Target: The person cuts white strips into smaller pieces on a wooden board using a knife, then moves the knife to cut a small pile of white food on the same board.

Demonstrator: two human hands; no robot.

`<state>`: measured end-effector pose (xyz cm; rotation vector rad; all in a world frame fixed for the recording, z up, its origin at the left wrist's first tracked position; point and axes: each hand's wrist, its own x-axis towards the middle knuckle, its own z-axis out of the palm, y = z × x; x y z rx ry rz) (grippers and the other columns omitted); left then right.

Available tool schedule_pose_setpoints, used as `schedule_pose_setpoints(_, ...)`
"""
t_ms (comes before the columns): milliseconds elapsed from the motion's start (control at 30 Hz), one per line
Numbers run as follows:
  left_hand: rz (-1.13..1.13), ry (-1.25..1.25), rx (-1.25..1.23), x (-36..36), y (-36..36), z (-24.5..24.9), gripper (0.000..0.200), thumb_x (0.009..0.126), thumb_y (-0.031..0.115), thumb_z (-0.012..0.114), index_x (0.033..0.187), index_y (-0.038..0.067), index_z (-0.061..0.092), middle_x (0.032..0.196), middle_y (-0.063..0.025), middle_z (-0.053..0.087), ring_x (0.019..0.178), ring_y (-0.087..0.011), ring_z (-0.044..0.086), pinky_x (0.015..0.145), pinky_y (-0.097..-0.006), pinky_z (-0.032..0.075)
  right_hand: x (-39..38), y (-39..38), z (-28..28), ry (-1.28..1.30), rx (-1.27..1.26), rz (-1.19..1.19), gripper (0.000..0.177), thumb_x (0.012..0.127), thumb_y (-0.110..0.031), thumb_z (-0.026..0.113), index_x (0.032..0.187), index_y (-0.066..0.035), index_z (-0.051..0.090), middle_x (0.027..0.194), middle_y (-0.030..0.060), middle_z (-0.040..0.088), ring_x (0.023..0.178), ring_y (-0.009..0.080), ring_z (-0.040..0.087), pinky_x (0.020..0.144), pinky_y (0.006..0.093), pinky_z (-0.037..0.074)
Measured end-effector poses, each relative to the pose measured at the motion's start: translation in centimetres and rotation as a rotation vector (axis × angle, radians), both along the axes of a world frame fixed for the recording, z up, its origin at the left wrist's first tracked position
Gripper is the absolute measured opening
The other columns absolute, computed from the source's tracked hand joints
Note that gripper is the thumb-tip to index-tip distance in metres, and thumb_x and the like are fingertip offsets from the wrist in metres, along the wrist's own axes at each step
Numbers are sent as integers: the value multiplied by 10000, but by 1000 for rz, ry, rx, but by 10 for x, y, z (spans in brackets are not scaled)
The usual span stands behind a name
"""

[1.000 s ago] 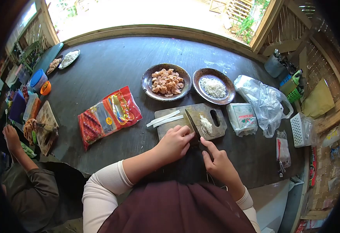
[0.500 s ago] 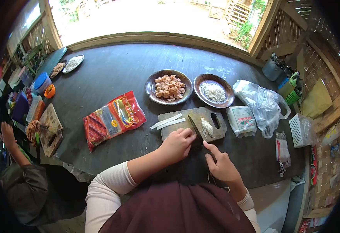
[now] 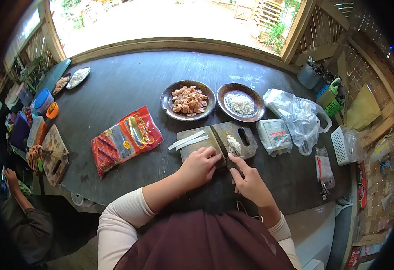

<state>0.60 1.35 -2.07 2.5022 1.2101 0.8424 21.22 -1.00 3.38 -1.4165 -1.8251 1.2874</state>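
A cutting board (image 3: 249, 153) lies in front of me. My right hand (image 3: 249, 181) is wrapped round the handle of a dark-bladed knife (image 3: 219, 140), whose blade points away over the board. Just left of the blade rests my left hand (image 3: 200, 165), fingers curled and pressed together on the board; what they hold is hidden. White strips (image 3: 189, 140) lie on the board's left part, and a small pile of fine white shreds (image 3: 234, 145) sits right of the knife. Behind the board stand a bowl of sliced pinkish-brown pieces (image 3: 189, 100) and a bowl of white shreds (image 3: 240, 104).
A red food packet (image 3: 127, 140) lies left. At right are a white packet (image 3: 274, 136), a plastic bag (image 3: 298, 119), a white basket (image 3: 342, 146) and a utensil holder (image 3: 310, 76). Another person's hand (image 3: 12, 181) shows at far left, near a second board (image 3: 55, 155).
The whole view has shifted, so the table items sit slightly further left. My right hand and the knife handle have tilted a little. The other person's hand at far left has moved lower.
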Motion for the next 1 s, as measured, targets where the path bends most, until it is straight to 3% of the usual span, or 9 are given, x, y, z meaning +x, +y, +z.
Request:
schedule_pose_setpoints(267, -8, -11, -5, -1, 0, 1, 413, 763, 56, 651, 1175, 47, 633, 1047, -118, 565, 925, -298, 566, 829, -395, 495, 7, -3, -11, -22, 130, 43, 421, 952, -105, 528, 1370, -58, 500, 621, 150, 606, 507, 188, 609, 543, 335, 493)
schedule_pose_setpoints(367, -14, -15, 0, -1, 1, 0, 414, 764, 56, 650, 1178, 47, 632, 1047, -119, 563, 925, -299, 566, 832, -394, 495, 4, -5, 4, -9, -1, -7, 416, 944, -102, 537, 1357, -58, 514, 629, 187, 597, 528, 213, 614, 561, 347, 485)
schedule_pose_setpoints(600, -16, -5, -14, -1, 1, 1, 426, 765, 58, 650, 1190, 47, 627, 1047, -120, 560, 936, -300, 563, 842, -395, 492, 6, -5, -4, -38, 80, 7, 411, 939, -95, 541, 1347, -58, 523, 640, 218, 586, 549, 236, 617, 586, 352, 481)
schedule_pose_setpoints(1000, -4, 30, 9, 0, 1, 0, 438, 749, 51, 646, 1186, 46, 623, 1055, -110, 563, 948, -289, 561, 834, -386, 495, 2, -1, -6, 1, 59, 2, 402, 936, -72, 538, 1335, -29, 535, 630, 192, 565, 534, 127, 520, 555, 321, 455)
